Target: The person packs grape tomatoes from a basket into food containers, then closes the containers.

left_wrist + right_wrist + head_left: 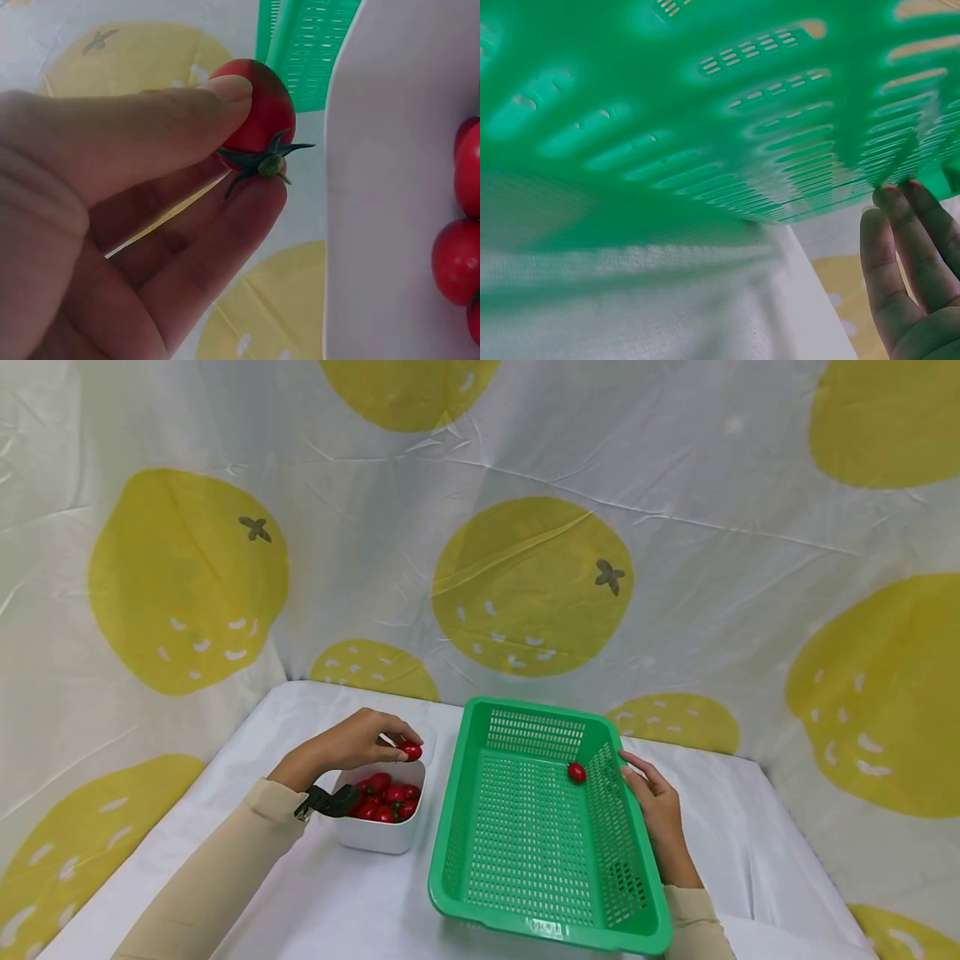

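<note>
My left hand (367, 739) pinches a small red cherry tomato (410, 751) between thumb and fingertips, above the far side of a white container (375, 837). Green leaves and a stem stub show on this held tomato (259, 112) in the left wrist view. More cherry tomatoes (384, 797) lie inside the container. To the right is a green slotted plastic basket (525, 835) with one cherry tomato (577, 772) by its right wall. My right hand (662, 806) holds that basket's right rim. In the right wrist view, the fingers (915, 240) touch its outside.
A white cloth (300, 893) covers the table. Behind and at the sides hangs a pale curtain (360, 568) printed with yellow fruit. A black strap mount (330, 800) on the left wrist overlaps the container's near left rim.
</note>
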Motion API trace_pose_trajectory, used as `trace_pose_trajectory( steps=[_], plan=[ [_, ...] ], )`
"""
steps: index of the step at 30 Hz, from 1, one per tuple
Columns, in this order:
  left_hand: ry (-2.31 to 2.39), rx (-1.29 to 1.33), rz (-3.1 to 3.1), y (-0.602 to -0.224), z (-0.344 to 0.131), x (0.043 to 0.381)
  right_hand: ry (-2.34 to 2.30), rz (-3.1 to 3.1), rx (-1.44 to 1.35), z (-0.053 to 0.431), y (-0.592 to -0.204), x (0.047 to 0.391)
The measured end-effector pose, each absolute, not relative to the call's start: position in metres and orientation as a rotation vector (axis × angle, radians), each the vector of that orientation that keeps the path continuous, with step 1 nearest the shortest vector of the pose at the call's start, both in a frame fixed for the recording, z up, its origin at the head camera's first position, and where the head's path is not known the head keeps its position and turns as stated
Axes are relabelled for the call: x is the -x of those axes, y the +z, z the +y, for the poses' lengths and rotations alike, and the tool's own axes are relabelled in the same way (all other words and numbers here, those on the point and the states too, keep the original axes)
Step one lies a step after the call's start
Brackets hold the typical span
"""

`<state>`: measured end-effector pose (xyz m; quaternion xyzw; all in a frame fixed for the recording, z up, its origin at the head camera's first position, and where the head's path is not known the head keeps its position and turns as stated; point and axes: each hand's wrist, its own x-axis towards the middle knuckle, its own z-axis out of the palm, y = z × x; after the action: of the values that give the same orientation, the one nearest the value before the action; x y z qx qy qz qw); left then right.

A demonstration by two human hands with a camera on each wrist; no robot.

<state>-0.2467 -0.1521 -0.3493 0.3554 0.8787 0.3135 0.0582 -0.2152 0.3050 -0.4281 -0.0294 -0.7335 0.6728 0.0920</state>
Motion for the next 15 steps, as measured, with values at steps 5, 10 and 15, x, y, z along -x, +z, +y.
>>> trace_pose_trajectory(
  steps=[5,10,15],
  plan=[
    [0.988,-1.06,2.651,-0.354,-0.155,0.244,1.992,-2.174,0.087,0.307,-0.428,0.215],
    [0.995,-1.03,2.651,-0.362,-0.161,0.24,1.993,-2.187,0.074,0.307,-0.429,0.216],
    [1.002,-1.027,2.659,-0.368,-0.163,0.24,1.971,-2.198,0.088,0.305,-0.43,0.216]
  ],
)
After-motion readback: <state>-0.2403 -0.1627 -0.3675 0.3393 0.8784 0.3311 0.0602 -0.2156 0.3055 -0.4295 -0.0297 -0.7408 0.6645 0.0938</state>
